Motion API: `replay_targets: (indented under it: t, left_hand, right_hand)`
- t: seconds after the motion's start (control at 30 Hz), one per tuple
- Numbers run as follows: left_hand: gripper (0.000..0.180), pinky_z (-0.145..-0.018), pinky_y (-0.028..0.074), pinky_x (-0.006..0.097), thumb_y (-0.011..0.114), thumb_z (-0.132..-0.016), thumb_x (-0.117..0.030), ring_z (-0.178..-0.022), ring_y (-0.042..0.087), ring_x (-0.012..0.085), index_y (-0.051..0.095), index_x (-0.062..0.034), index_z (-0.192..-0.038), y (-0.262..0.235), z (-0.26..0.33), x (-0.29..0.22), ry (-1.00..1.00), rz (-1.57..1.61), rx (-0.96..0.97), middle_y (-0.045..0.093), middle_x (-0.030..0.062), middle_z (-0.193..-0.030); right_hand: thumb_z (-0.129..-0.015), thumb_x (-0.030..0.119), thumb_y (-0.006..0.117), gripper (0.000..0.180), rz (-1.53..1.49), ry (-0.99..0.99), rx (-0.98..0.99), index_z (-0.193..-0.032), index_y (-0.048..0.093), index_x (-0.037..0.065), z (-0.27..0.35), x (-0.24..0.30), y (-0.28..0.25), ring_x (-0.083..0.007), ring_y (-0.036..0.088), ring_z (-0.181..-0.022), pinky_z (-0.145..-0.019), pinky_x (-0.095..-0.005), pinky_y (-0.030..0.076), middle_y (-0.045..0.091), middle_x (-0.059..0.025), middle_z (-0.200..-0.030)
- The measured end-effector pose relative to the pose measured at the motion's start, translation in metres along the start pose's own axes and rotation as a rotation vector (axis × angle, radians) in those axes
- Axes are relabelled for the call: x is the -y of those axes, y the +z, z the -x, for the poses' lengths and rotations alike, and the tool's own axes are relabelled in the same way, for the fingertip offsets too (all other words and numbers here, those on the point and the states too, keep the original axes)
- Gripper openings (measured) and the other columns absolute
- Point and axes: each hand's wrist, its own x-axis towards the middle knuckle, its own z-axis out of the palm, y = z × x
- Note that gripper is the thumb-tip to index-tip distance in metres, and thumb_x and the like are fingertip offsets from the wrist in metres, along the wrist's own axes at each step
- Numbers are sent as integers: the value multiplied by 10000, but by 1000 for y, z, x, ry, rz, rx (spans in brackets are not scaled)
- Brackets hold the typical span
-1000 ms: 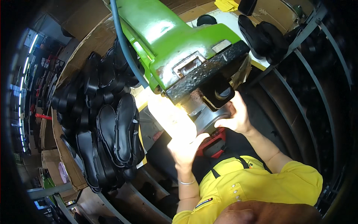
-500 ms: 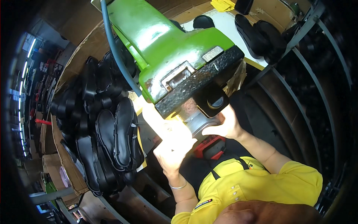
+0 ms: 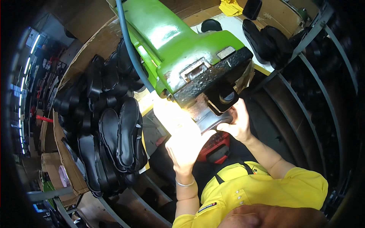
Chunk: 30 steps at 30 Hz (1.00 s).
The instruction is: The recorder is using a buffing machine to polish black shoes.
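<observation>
Beneath the head of a green machine [image 3: 171, 41] I hold a dark, glossy shoe sole [image 3: 213, 120] in both hands. Most of the sole is hidden by the machine's black front block [image 3: 213, 81] and by glare. My left hand [image 3: 186, 146] is closed on the sole's left part, its fingers washed out by a bright light. At the other end my right hand [image 3: 239, 125] grips the sole, with the thumb along the near edge and the fingers behind. A brownish, worn surface [image 3: 198, 107] shows under the block, right by the sole.
Left of the machine, a cardboard box [image 3: 72, 167] is heaped with black shoe soles [image 3: 129, 133]. More black soles [image 3: 262, 38] lie on a white board at the back right, near a yellow cloth [image 3: 230, 7]. Curved metal rack bars [image 3: 304, 95] stand to the right. A blue hose [image 3: 131, 49] runs down the machine.
The view has shifted slightly, so the machine appears further right. My right hand has tilted more upright around the sole's end, and both hands keep their hold under the machine head.
</observation>
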Motion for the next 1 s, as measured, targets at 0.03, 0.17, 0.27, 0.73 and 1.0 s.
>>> replay_targets:
  t: [0.03,0.17,0.27,0.73,1.0]
  left_hand:
    - [451,-684,518,319,923,-587,-218,-716,622,198,653,-25,-892,-1,-4,1,123,-28,-52,661,80,-813]
    - [436,-670,512,294,923,-594,-200,-707,615,172,655,-24,-890,2,3,10,132,-31,-85,657,69,-806]
    - [404,-647,498,263,913,-616,-160,-679,601,137,655,-16,-891,22,21,18,51,76,-165,653,59,-774]
    - [466,-782,484,269,740,-861,-342,-855,587,134,544,34,-1056,100,81,29,-404,771,-399,607,69,-943]
    - [620,-771,499,350,472,-955,-564,-806,612,230,540,51,-998,128,78,12,-364,583,-547,615,131,-908]
  right_hand:
    - [-658,-64,824,770,-13,5,-13,-1259,353,33,0,-1,-1,-209,587,-1030,-864,-333,515,547,-135,-1142]
    - [-660,-51,828,768,-2,11,12,-1255,351,37,-1,-1,2,-202,583,-1024,-849,-330,519,544,-131,-1142]
    - [-639,-33,852,797,-12,84,5,-1255,353,46,1,3,1,-191,578,-1024,-840,-330,524,532,-119,-1151]
    - [-546,120,941,877,264,122,46,-1224,392,34,2,5,8,-76,509,-835,-618,-197,474,471,-53,-1052]
    - [-568,192,933,737,481,-221,19,-1124,479,27,-4,7,27,-49,475,-673,-549,-198,418,514,-54,-987]
